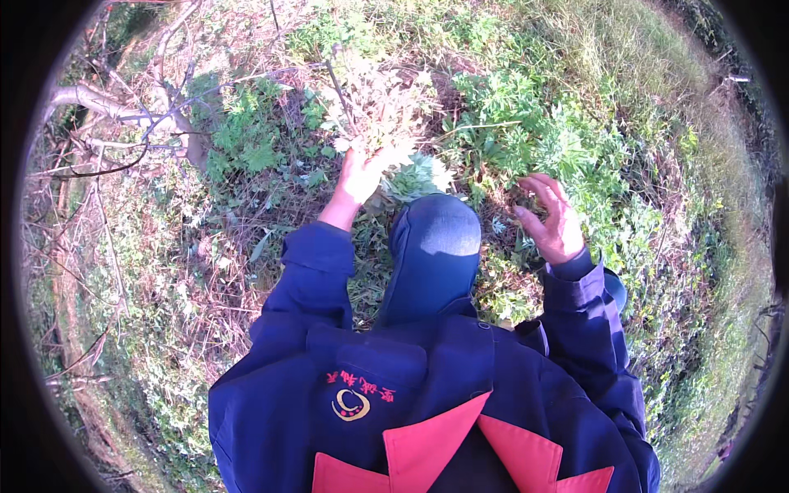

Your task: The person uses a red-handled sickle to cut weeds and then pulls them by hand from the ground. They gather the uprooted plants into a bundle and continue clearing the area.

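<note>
My left hand [362,175], in bright sunlight, is closed around the lower end of a bunch of leafy plant stems [385,117] that looks washed out by the glare. Pale green leaves [419,175] spread just right of that hand, in front of my raised knee [437,228]. My right hand [551,219] is low over the plants on the right, its fingers curved and apart, with nothing seen between them. Leafy green weeds [564,145] grow just beyond its fingertips.
A pale tree trunk with bare branches [92,98] reaches in from the upper left. One thin dark twig [338,86] stands beside the bunch. Dry stems [222,314] lie on the left, and tall grass [616,49] covers the upper right.
</note>
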A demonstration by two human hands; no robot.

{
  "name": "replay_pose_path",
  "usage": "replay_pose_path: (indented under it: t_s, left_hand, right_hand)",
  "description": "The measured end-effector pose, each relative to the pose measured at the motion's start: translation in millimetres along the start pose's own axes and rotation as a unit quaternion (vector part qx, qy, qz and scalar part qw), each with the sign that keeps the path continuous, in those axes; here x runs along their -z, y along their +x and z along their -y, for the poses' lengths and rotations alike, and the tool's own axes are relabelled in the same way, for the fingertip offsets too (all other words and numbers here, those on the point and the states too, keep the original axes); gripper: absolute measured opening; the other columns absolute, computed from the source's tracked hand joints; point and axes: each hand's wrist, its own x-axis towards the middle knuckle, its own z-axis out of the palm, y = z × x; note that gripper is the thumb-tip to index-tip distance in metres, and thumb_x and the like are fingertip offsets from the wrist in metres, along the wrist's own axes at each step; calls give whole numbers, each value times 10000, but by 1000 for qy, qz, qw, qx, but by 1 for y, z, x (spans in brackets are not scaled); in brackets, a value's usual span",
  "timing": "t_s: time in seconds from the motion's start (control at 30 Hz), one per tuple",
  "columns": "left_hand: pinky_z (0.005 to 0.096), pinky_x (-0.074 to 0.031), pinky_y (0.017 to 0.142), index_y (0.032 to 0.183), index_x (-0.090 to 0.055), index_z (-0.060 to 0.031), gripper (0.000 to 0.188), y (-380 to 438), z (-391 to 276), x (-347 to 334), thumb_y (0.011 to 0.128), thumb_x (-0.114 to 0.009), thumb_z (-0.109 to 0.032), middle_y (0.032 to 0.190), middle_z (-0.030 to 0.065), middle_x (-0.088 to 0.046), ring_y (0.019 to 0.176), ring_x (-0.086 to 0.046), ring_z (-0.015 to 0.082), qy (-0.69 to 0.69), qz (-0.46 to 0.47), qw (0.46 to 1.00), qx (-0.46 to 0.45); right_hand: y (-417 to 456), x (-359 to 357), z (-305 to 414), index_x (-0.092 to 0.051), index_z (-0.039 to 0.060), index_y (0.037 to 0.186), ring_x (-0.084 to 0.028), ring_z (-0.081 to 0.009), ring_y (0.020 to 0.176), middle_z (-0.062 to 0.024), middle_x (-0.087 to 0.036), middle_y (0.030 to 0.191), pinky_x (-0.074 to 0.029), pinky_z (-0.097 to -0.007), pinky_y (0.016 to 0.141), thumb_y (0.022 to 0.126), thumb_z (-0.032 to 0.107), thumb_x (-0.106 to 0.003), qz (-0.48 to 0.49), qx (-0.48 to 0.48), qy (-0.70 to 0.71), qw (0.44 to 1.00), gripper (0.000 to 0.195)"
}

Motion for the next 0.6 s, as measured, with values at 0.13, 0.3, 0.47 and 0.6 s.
replay_pose_path:
  t_s: [0.13, 0.3, 0.47, 0.6]
  left_hand:
    - [379, -499, 736, 1060, -587, 65, 338, -42, -21, 102, 862, -622, -207, 892, 256, -642, 824, -641, 331, 505, 20, 862, 51]
    - [480, -490, 716, 1148, -480, 64, 490, -107, -23, 197, 763, -704, -138, 867, 247, -631, 834, -609, 428, 717, 28, 697, 7]
    - [473, -466, 813, 1142, -527, 9, 439, -140, 30, 243, 732, -674, -48, 1039, 244, -622, 962, -578, 436, 689, 100, 712, 90]
    - [461, -469, 816, 1120, -573, -15, 431, -147, 96, 243, 738, -695, -173, 1020, 245, -635, 983, -579, 434, 627, 184, 752, 84]
  right_hand:
    - [-86, 60, -50, -592, 0, 1160, -606, -223, 1021, -134, -610, 1126, -495, -319, 822, 856, 129, -607, -104, -175, 28, 979, 330]
    - [-214, 98, -108, -597, 4, 1161, -620, -166, 969, -120, -640, 1103, -507, -306, 799, 896, 144, -574, -241, -370, 31, 897, 300]
    - [-349, 86, -105, -652, 47, 1019, -666, -225, 821, -118, -670, 895, -518, -312, 738, 851, 177, -608, -240, -413, -100, 873, 217]
    - [-436, 45, -106, -680, 59, 945, -671, -256, 794, -135, -689, 863, -517, -334, 725, 809, 246, -621, -132, -550, -96, 819, 239]
